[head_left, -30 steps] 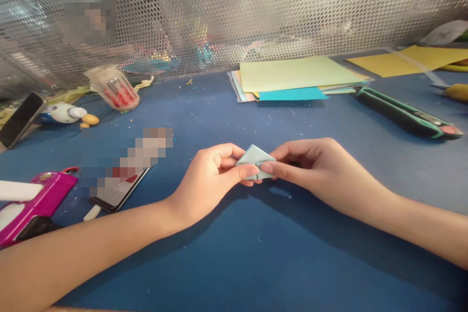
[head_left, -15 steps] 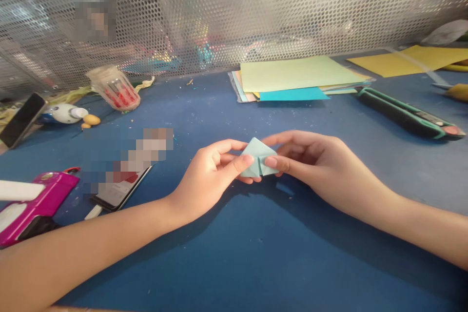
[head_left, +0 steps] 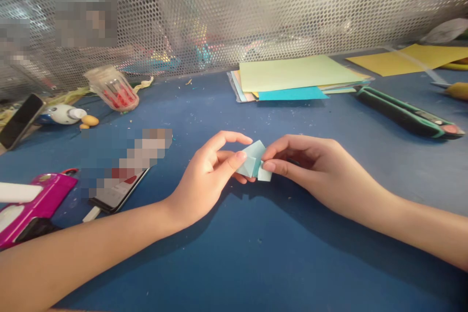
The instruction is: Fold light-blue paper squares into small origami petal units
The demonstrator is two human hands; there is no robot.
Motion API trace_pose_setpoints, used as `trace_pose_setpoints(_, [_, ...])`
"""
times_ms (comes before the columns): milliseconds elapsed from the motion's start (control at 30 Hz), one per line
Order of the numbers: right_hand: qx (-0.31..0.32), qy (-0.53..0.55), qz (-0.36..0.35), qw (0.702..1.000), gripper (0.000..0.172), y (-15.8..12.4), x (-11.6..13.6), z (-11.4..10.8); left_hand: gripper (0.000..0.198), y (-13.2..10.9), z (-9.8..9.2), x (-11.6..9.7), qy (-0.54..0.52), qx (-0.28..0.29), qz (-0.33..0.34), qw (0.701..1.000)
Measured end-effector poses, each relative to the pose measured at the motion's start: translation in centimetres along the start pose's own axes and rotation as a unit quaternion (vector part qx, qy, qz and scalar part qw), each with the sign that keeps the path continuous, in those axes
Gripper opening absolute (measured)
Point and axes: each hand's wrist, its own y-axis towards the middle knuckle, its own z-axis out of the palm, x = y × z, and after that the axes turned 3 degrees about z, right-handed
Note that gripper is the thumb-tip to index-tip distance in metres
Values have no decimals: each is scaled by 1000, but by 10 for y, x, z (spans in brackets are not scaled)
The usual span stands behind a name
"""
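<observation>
A small piece of folded light-blue paper (head_left: 252, 160) is held between my two hands, just above the blue table. My left hand (head_left: 215, 168) pinches its left part, thumb on the front and the lower fingers behind, while the index finger arches over the top. With thumb and index finger, my right hand (head_left: 303, 158) pinches a flap at the paper's lower right. That flap stands out from the main folded body. My right hand's other fingers curl inward and are partly hidden.
Beyond my hands lies a stack of coloured paper (head_left: 292, 75), with a black-and-green box cutter (head_left: 405, 112) to its right. Yellow paper (head_left: 405, 61) is at the far right. A phone (head_left: 117, 192), a magenta tool (head_left: 40, 207) and a jar (head_left: 113, 90) stand on the left. Perforated metal (head_left: 234, 9) closes the back.
The lower right flap has come away from the folded body, which now tilts. My right hand has shifted slightly left with the flap, and my left index finger has lifted.
</observation>
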Motion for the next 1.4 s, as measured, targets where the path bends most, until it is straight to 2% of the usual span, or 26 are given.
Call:
trace_pose_setpoints(133, [8, 1, 6, 1000, 27, 0, 0, -1, 11, 0, 0, 0, 12, 11, 0, 1000])
trace_pose_setpoints(633, [5, -34, 2, 999, 24, -4, -1, 1, 10, 1, 3, -3, 46, 16, -32, 998])
trace_pose_setpoints(767, [-13, -49, -20, 999, 21, -5, 0, 1, 18, -1, 3, -5, 62, 14, -34, 997])
trace_pose_setpoints(933, [-35, -42, -27, 998, 22, -6, -4, 2, 38, -1, 3, -4, 56, 5, -46, 997])
trace_pose_setpoints(1133, [-44, -19, -36, 998, 24, -7, -3, 2, 37, -1, 3, -6, 72, 7, -51, 996])
trace_pose_setpoints(1267, [-29, 27, -31, 999, 23, -7, 1, 2, 33, -1, 2, -5, 71, -4, -48, 996])
trace_pose_setpoints(1400, [11, 47, 12, 999, 29, -4, 1, 2, 32, -1, 1, 0, 15, -34, -41, 998])
